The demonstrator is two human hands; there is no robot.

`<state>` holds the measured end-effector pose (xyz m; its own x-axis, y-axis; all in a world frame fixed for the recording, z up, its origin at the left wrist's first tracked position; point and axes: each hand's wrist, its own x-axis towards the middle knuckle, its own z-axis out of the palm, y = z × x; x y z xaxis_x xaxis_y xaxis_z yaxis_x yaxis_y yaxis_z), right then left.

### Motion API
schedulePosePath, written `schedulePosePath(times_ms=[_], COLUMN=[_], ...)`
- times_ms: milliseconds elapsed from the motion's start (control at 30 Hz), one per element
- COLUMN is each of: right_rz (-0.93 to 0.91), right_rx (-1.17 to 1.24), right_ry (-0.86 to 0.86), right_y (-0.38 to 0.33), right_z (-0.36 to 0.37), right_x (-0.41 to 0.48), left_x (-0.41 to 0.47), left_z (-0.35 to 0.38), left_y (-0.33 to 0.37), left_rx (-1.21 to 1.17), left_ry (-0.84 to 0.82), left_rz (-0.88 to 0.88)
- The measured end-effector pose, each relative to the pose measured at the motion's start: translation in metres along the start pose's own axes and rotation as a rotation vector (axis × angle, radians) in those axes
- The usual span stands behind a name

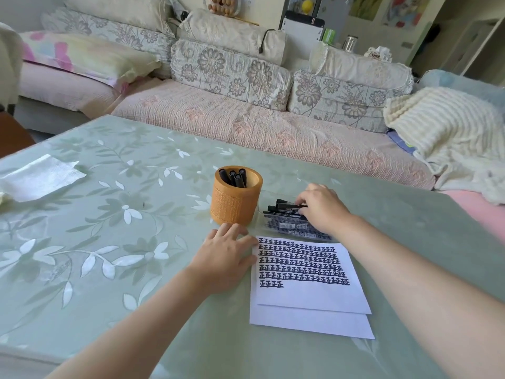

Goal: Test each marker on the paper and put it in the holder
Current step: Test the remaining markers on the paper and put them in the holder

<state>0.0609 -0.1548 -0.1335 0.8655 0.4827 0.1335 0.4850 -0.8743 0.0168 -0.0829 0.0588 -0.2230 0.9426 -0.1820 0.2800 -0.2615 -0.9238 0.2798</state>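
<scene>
Beyond the far edge of the paper (308, 296), my right grip (319, 209) reaches into the clear pack (289, 227) of black markers, its fingers curled onto the top marker (287, 206), so I judge the step in hand is fetching the next one to test. Next it must lift that marker free, uncap it, bring it back toward me to the unfinished row on the paper, then drop it into the holder (236, 203) just left of the grip, where four already stand. My left grip (226, 253) lies flat on the bench (109, 214), fingers spread, fingertips touching the paper's left edge.
</scene>
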Motion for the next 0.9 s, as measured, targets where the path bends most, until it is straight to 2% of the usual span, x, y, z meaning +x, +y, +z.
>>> schedulePosePath(times_ms=[167,300,400,467,633,800,900], right_rz=[-0.092,-0.137,-0.148,-0.135,-0.097,-0.001,0.078], right_rx=[-0.064,0.016,0.143,0.237,0.519,0.773,0.946], right_ry=[0.106,0.153,0.131,0.111,0.101,0.091,0.141], right_y=[-0.004,-0.015,-0.022,-0.025,-0.032,-0.031,-0.028], right_z=[-0.01,-0.016,-0.011,-0.005,0.012,0.01,0.005], right_x=[-0.021,-0.055,-0.079,-0.092,-0.117,-0.128,-0.126], left_x=[0.001,0.004,0.005,0.005,0.002,0.004,0.004], left_z=[-0.006,-0.017,-0.026,-0.032,-0.027,-0.022,-0.025], left_y=[0.002,0.015,0.028,0.034,0.045,0.047,0.049], left_rx=[0.014,-0.05,-0.147,-0.136,-0.062,-0.137,-0.188], left_ry=[0.008,0.1,0.271,0.329,0.248,0.293,0.286], left_rz=[0.003,-0.024,-0.014,0.053,0.233,0.239,0.2])
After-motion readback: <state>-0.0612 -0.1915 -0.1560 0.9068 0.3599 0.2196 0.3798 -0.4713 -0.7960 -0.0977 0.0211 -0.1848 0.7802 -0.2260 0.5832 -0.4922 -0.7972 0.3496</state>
